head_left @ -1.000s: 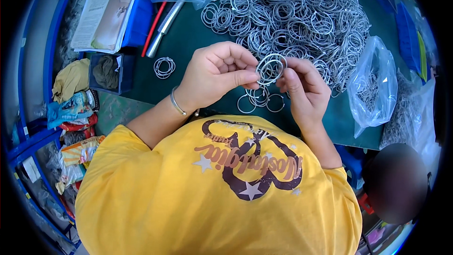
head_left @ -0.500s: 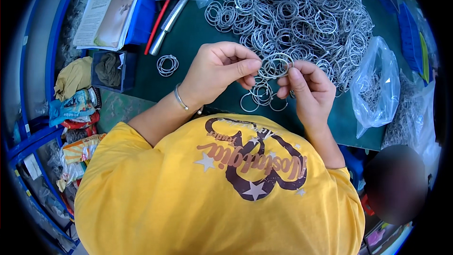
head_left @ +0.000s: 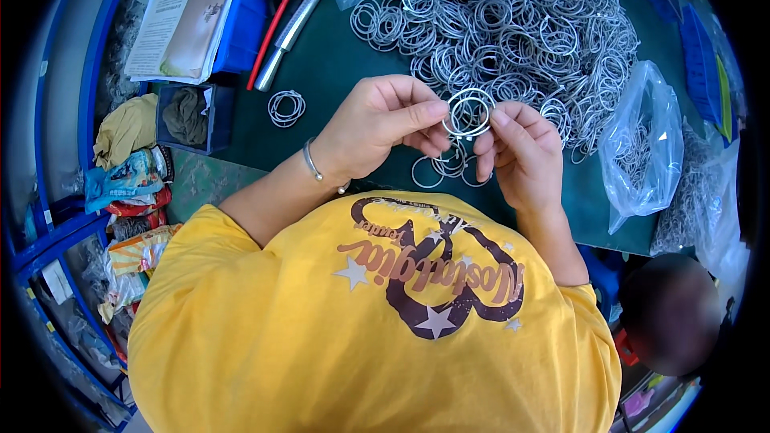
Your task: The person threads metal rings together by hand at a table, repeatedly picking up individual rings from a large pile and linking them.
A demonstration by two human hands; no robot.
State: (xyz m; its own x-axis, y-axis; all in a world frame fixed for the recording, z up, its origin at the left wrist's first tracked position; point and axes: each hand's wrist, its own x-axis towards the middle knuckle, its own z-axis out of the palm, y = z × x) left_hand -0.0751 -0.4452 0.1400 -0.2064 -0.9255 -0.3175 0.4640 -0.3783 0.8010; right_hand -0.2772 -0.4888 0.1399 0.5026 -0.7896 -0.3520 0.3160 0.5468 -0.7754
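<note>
In front of my chest, thin silver wire rings of bangle size (head_left: 468,89) are held up between my two hands, overlapping each other. My left hand (head_left: 401,116) pinches their left side between thumb and index finger. On the right side, my right hand (head_left: 521,140) grips them with thumb and fingertips. Just below, more loose wire rings (head_left: 427,184) lie on the dark green table (head_left: 337,40), partly hidden by my hands. Beyond my hands spreads a large heap of similar wire rings (head_left: 513,12).
A small bundle of rings (head_left: 285,109) lies left of my hands. Behind it are a tapered metal rod (head_left: 277,60), a red stick (head_left: 269,44), a small bin with cloth (head_left: 184,116) and papers (head_left: 184,16). A clear bag of rings (head_left: 642,156) sits right. Someone's head (head_left: 670,313) is at lower right.
The held rings have drawn closer together and now look more neatly overlapped. My right hand has tilted slightly, its fingers lower; my left hand has barely shifted.
</note>
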